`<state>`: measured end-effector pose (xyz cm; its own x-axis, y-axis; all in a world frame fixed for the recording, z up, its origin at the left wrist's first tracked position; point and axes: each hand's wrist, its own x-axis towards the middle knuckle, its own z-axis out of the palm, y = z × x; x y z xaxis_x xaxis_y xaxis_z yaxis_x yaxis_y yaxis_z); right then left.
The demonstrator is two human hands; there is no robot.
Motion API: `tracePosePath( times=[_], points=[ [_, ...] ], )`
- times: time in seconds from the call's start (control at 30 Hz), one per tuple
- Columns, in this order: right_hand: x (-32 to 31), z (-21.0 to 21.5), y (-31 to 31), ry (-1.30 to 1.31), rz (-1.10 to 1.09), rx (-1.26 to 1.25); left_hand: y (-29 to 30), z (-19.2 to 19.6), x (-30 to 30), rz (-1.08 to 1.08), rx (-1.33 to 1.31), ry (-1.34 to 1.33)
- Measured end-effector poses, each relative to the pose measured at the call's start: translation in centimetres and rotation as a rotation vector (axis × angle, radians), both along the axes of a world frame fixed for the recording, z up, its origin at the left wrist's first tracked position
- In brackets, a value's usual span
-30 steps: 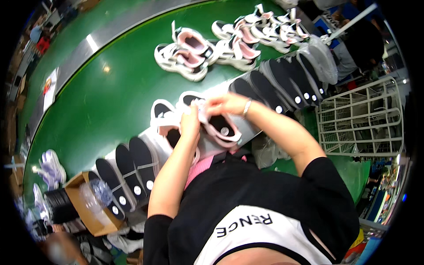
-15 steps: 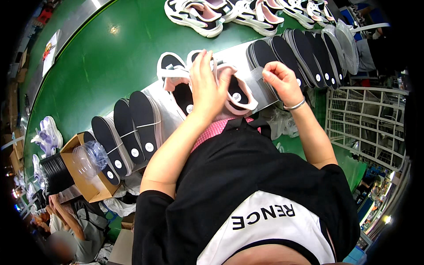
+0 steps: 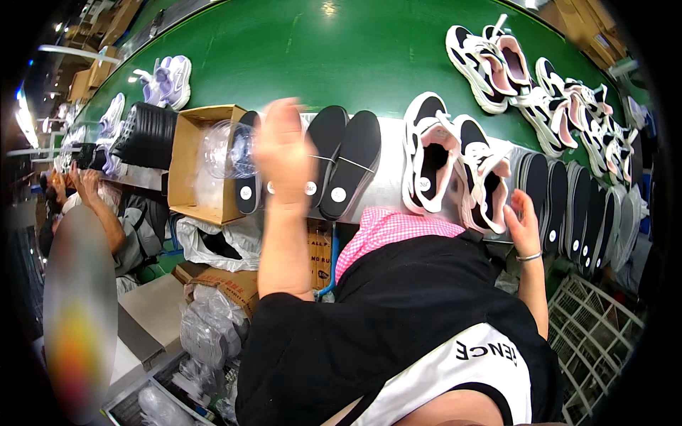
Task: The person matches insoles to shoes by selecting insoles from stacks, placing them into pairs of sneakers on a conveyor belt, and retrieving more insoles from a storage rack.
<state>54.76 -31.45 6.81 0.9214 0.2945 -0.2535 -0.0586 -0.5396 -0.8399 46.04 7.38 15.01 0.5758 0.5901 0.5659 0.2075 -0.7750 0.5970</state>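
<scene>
My left hand (image 3: 284, 153) hovers over the stacks of black insoles (image 3: 328, 135) left of the shoes, its fingers smeared by motion. A pair of sneakers stands before me: the left shoe (image 3: 428, 153) and the right shoe (image 3: 484, 177), both white, black and pale pink with black insoles inside. Close to the right shoe's outer side is my right hand (image 3: 524, 224), fingers apart and nothing visible in it; whether it touches the shoe I cannot tell. Further insole stacks (image 3: 555, 199) stand to its right.
A cardboard box (image 3: 183, 160) with clear plastic shells (image 3: 224, 153) stands left of the insoles. More pink-lined sneakers (image 3: 486, 67) sit on the green table (image 3: 341, 53). A white wire rack (image 3: 597, 319) is at the lower right. Another person's hand (image 3: 87, 183) shows far left.
My left hand has left the shoes and moved left over the insoles. My right hand has lowered beside the right shoe, its fingers spreading. The view has swung left.
</scene>
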Motion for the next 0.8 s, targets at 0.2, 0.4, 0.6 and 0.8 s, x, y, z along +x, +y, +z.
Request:
tracePosePath(
  times=[0.2,0.4,0.6,0.8],
  points=[
    [0.4,-3.0,1.1,0.205,0.096,0.069,7.5,-2.0,-9.0,0.785,0.497,0.506],
    [-0.1,-1.9,5.8,0.040,0.101,-0.010,-7.8,-4.2,0.7,-0.325,-0.128,0.272],
    [0.8,-2.9,5.0,0.001,0.348,0.013,-13.7,-3.7,8.6,-0.526,-0.042,0.902],
    [1.9,-2.4,4.9,-0.029,0.524,-0.106,-15.1,-4.4,7.8,-0.554,0.282,0.782]
  ],
)
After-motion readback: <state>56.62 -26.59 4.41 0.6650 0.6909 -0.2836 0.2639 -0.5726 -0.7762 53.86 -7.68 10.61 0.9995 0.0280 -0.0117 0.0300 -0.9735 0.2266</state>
